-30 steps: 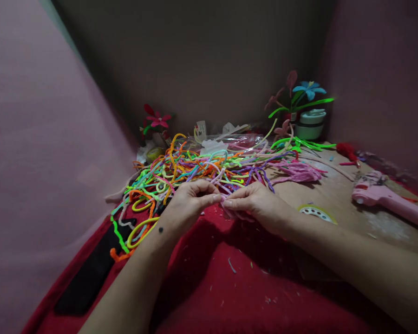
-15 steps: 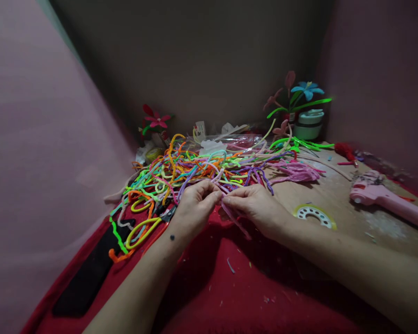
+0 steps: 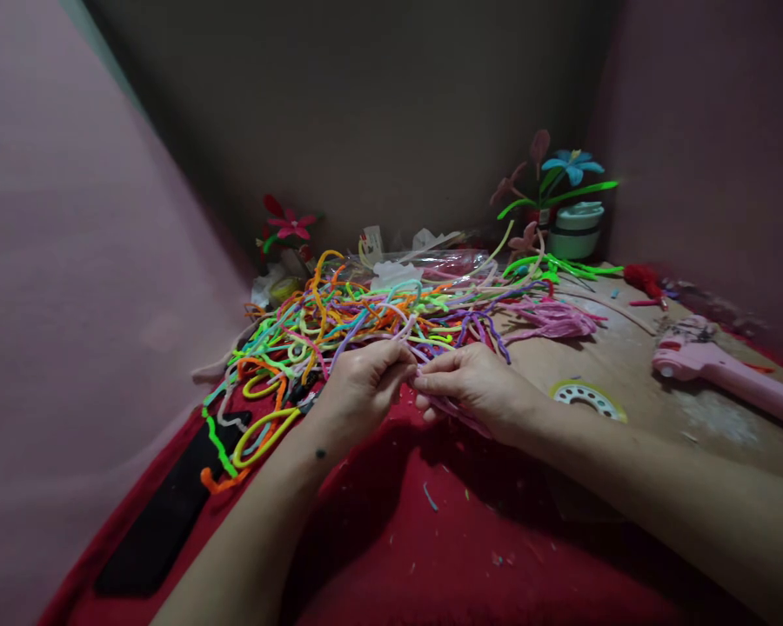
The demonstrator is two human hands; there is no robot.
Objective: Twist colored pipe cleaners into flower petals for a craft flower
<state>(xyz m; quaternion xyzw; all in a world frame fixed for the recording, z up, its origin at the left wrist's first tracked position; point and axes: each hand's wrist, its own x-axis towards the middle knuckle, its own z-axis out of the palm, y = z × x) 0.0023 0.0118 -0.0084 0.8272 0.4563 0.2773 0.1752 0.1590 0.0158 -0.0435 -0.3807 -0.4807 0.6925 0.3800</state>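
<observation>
Just in front of the heap of colourful pipe cleaners [image 3: 365, 317], my left hand [image 3: 365, 387] and my right hand [image 3: 479, 387] meet with their fingertips almost touching. Both are closed in a pinch on a pink-purple pipe cleaner [image 3: 460, 413]. Its strands hang below my right palm, and the part between the fingertips is mostly hidden. Left of my left wrist lie scissors with yellow handles [image 3: 261, 435], partly under loose pipe cleaners. A pink-purple bundle of pipe cleaners [image 3: 554, 319] rests beyond my right hand.
A clear tape roll [image 3: 591, 398] lies on brown board [image 3: 652, 461] at the right, near a pink tool, perhaps a glue gun [image 3: 724, 365]. A flat black object [image 3: 157, 522] lies left on red cloth [image 3: 391, 556]. Pipe-cleaner flowers [image 3: 571, 165] and a pale green container [image 3: 578, 230] stand behind.
My right fingers have curled in closer around the pink-purple strands, whose loose ends have swung up under the palm. My left hand has turned slightly, still pinching. The view shifts a little.
</observation>
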